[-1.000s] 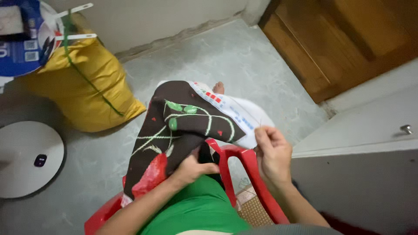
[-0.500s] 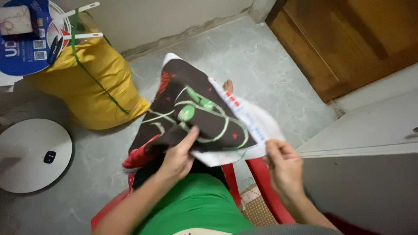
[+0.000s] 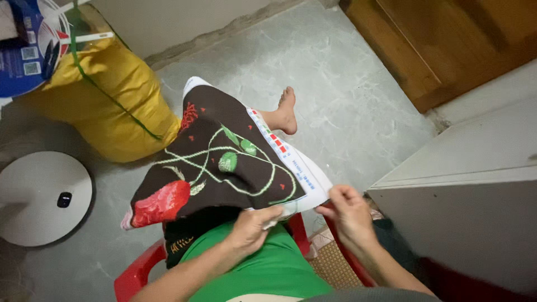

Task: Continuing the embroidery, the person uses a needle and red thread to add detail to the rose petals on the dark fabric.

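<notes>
A dark brown embroidered cloth (image 3: pixel 224 168) with red flowers, green leaves and a white border lies spread over my lap and knees. My left hand (image 3: pixel 251 228) pinches its near edge at the middle, fingers closed on the fabric. My right hand (image 3: pixel 348 212) grips the white right-hand corner of the same cloth. I sit on a red plastic chair (image 3: pixel 137 274) in green clothing, and one bare foot (image 3: pixel 285 112) shows on the floor beyond the cloth.
A full yellow sack (image 3: pixel 106 95) stands at the left with a blue printed item (image 3: pixel 28 50) on it. A round white fan base (image 3: pixel 42 198) lies on the grey floor. A white cabinet (image 3: pixel 464 184) is close on the right, a wooden door (image 3: pixel 447 45) behind it.
The cloth has been drawn up and spread flatter across my lap. My left hand moved from under the fabric to its near edge, and my right hand slid to the white corner.
</notes>
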